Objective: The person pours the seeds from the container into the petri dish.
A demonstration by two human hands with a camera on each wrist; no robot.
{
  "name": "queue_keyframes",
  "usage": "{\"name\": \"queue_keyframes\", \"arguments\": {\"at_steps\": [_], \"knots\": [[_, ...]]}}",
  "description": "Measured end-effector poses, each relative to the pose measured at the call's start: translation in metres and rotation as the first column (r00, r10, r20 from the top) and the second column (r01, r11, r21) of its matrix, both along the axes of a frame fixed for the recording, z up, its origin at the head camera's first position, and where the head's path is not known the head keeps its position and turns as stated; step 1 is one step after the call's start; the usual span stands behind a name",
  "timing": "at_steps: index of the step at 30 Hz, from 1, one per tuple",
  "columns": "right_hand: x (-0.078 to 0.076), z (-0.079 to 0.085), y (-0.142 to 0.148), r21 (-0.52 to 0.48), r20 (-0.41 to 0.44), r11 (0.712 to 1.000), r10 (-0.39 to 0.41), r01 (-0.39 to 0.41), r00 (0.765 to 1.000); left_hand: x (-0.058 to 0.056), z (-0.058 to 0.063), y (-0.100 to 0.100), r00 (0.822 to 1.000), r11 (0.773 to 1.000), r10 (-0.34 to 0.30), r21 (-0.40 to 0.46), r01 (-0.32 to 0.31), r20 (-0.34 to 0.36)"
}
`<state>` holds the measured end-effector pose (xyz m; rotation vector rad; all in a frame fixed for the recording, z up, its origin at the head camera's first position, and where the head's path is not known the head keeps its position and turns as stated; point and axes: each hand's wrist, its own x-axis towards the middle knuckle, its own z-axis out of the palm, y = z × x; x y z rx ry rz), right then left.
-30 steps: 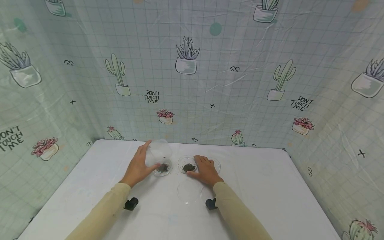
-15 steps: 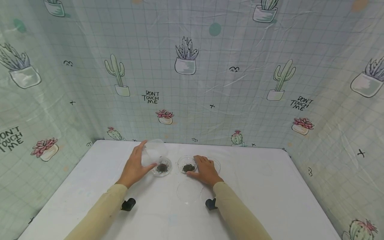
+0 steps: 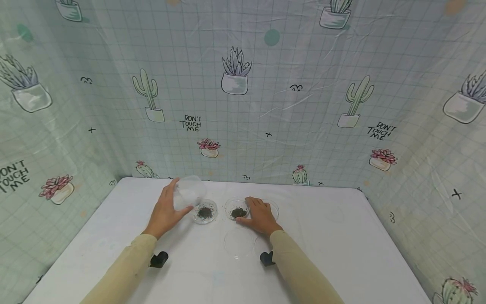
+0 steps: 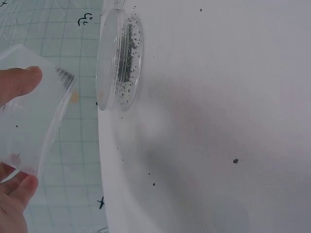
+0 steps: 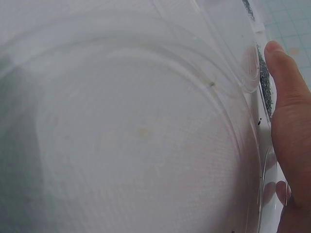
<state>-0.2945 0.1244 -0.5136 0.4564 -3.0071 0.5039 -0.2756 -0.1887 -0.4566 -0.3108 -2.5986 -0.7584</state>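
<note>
My left hand (image 3: 164, 212) holds a translucent, cup-like plastic container (image 3: 190, 191), tilted above the table, its thumb on the near side. A dark ribbed patch shows at one corner of the container (image 4: 29, 114) in the left wrist view. Just right of that hand, a clear petri dish (image 3: 205, 211) with dark granules stands on the table. My right hand (image 3: 260, 216) grips a second petri dish (image 3: 229, 207) by its right side, thumb at the near edge; dark granules lie in it too. Part of that dish is hidden by the fingers.
An empty-looking clear round dish or lid (image 3: 238, 245) lies in front of the right hand. Another clear round rim (image 3: 276, 207) shows behind that hand. Loose dark specks (image 4: 235, 160) dot the white table (image 3: 334, 249). A patterned cloth (image 3: 281, 109) hangs behind.
My left hand has drawn left with the plastic container, away from above the left petri dish, which is now more fully visible. The right hand has stayed put.
</note>
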Motion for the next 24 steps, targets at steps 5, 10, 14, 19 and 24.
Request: {"name": "queue_keyframes", "arguments": {"at_steps": [5, 10, 14, 19, 24], "knots": [[-0.001, -0.002, 0.0, 0.003, -0.005, 1.0, -0.002, 0.002, 1.0, 0.0, -0.002, -0.004, 1.0, 1.0, 0.017, 0.0, -0.017, -0.003], [-0.002, -0.003, 0.0, 0.01, -0.003, 1.0, -0.007, 0.007, 1.0, 0.0, -0.003, -0.007, 0.999, 0.999, 0.043, 0.006, -0.043, 0.01], [-0.002, -0.003, 0.0, 0.005, -0.006, 1.0, -0.004, 0.004, 1.0, 0.0, -0.004, -0.01, 0.998, 0.998, 0.058, 0.006, -0.058, 0.006], [-0.002, -0.003, 0.0, 0.003, -0.017, 1.0, -0.002, 0.002, 1.0, -0.001, -0.005, -0.014, 0.997, 0.997, 0.079, 0.011, -0.079, 0.012], [-0.001, -0.002, 0.0, -0.002, -0.011, 1.0, -0.001, 0.001, 1.0, -0.001, -0.007, -0.016, 0.994, 0.995, 0.104, 0.007, -0.104, 0.031]]}}
